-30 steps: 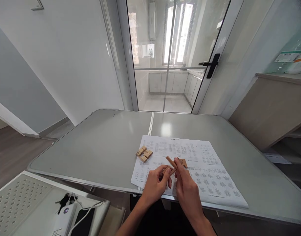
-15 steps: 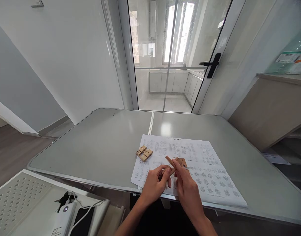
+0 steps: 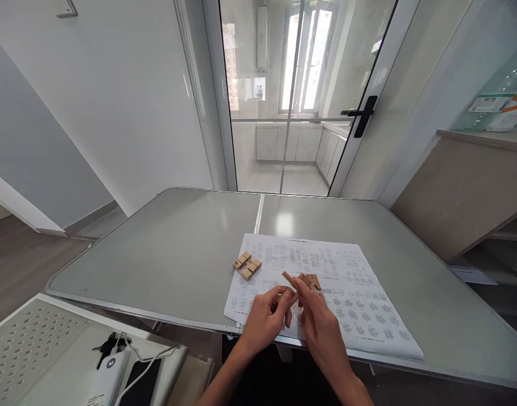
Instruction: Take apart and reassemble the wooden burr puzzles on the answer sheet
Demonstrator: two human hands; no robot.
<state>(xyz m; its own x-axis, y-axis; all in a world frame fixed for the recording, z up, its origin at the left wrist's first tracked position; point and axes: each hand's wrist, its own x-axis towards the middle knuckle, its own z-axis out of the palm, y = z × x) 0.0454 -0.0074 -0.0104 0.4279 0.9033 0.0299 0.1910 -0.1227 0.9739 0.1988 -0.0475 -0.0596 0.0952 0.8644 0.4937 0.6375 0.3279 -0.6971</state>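
Note:
Above the front part of a printed sheet [image 3: 380, 304], my two hands meet around some brown wooden puzzle pieces. My left hand [image 3: 269, 316] is closed, its thumb and fingers pinching a wooden piece that the fingers largely cover. My right hand [image 3: 319, 316] grips a slim wooden stick [image 3: 288, 278], which points up and to the left and crosses the other piece. Just beyond the right fingers, another brown wooden piece [image 3: 313, 281] with a dark mark rests on the paper. To the left, a cluster of light wooden blocks [image 3: 247, 266] sits on the sheet's edge.
The grey folding table [image 3: 157, 248] has a seam down its middle. At the lower left, a white perforated tray [image 3: 38, 338] holds a power bank [image 3: 110, 372], a black phone [image 3: 140, 380], keys and a cable. A glass door [image 3: 283, 141] stands behind the table, a wooden shelf [image 3: 461, 192] at right.
The view has shifted very slightly. Both hands keep their hold on the wooden pieces, with only a tiny movement of the fingers and the stick.

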